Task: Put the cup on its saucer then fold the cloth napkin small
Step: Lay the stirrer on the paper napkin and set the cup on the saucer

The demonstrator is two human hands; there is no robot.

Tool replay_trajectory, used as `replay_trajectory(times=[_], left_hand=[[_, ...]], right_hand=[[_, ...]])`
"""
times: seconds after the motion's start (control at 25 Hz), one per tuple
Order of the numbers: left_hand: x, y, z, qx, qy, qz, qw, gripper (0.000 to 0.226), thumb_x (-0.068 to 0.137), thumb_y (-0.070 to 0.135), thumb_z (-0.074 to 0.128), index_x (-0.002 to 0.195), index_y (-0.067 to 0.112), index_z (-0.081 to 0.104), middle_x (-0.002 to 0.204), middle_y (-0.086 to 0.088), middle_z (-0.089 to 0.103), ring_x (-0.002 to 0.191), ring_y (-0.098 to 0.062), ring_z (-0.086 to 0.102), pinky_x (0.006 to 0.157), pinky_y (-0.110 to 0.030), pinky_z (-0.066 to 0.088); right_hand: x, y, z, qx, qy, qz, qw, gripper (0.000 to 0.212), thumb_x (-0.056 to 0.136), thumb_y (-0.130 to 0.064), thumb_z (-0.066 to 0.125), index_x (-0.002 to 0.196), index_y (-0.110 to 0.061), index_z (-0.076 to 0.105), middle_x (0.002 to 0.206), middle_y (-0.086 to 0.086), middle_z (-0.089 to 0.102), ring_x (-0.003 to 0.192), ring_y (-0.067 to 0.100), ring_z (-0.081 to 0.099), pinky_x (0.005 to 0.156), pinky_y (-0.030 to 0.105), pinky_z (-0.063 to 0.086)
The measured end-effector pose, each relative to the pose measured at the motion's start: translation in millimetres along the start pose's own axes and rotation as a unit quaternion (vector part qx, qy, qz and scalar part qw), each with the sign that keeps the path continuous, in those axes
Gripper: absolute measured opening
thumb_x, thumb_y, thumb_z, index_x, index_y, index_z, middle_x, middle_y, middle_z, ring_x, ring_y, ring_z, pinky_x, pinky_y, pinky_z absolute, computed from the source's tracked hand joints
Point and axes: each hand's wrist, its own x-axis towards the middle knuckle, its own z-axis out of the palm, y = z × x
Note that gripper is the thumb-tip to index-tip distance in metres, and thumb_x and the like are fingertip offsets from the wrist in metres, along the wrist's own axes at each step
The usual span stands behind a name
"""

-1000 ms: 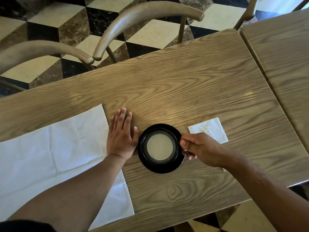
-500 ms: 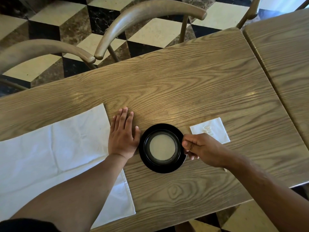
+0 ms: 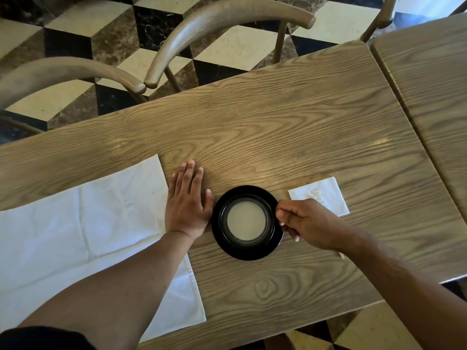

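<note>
A black cup (image 3: 246,221) with a pale inside stands centred on its black saucer (image 3: 246,253) on the wooden table. My right hand (image 3: 307,223) is closed on the cup's handle at its right side. My left hand (image 3: 188,204) lies flat on the table, fingers together, its thumb touching the saucer's left rim. A large white cloth napkin (image 3: 75,228) lies spread open to the left, partly under my left forearm.
A small white paper napkin (image 3: 321,194) lies just behind my right hand, and a thin wooden stick (image 3: 340,254) shows under my right wrist. Two wooden chair backs (image 3: 214,24) stand beyond the far table edge. A second table (image 3: 434,79) adjoins on the right.
Almost nothing has moved. Both hands hold their places and the cup stays on the saucer; only the view has shifted slightly.
</note>
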Motion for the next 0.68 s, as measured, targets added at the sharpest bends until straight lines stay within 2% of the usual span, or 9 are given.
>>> replay_trajectory(times=[0.2,0.32,0.56,0.68], left_hand=[[1,1,-1,0.000,0.000,-0.002,1.000,0.063,0.098,0.038,0.035,0.151,0.007,0.046,0.166,-0.014,0.033,0.158,-0.027,0.023,0.130,-0.047,0.015],[1,1,-1,-0.001,-0.002,-0.004,1.000,0.064,0.098,0.038,0.034,0.152,0.007,0.046,0.166,-0.014,0.032,0.158,-0.027,0.023,0.130,-0.047,0.015],[0,1,-1,-0.002,0.003,-0.001,1.000,0.063,0.098,0.038,0.035,0.151,0.006,0.046,0.166,-0.014,0.033,0.158,-0.027,0.023,0.130,-0.046,0.014],[1,1,-2,-0.002,0.001,-0.002,1.000,0.063,0.098,0.038,0.035,0.152,0.007,0.045,0.166,-0.014,0.033,0.158,-0.027,0.023,0.130,-0.047,0.016]], right_hand=[[-2,4,3,0.001,0.017,-0.004,1.000,0.029,0.106,-0.021,0.051,0.078,-0.018,0.058,0.064,-0.003,0.057,0.053,0.002,0.045,0.057,0.018,0.042],[-1,8,5,0.011,0.023,-0.007,1.000,0.030,0.106,-0.022,0.051,0.077,-0.025,0.059,0.062,-0.010,0.057,0.056,0.001,0.048,0.058,0.014,0.042],[0,14,12,0.006,0.055,-0.012,0.998,0.029,0.105,-0.030,0.052,0.077,-0.037,0.059,0.066,-0.011,0.054,0.064,0.007,0.048,0.066,0.025,0.045],[0,15,15,0.007,0.066,-0.012,0.998,0.026,0.104,-0.032,0.052,0.079,-0.034,0.058,0.065,-0.008,0.054,0.064,0.009,0.049,0.066,0.029,0.046]])
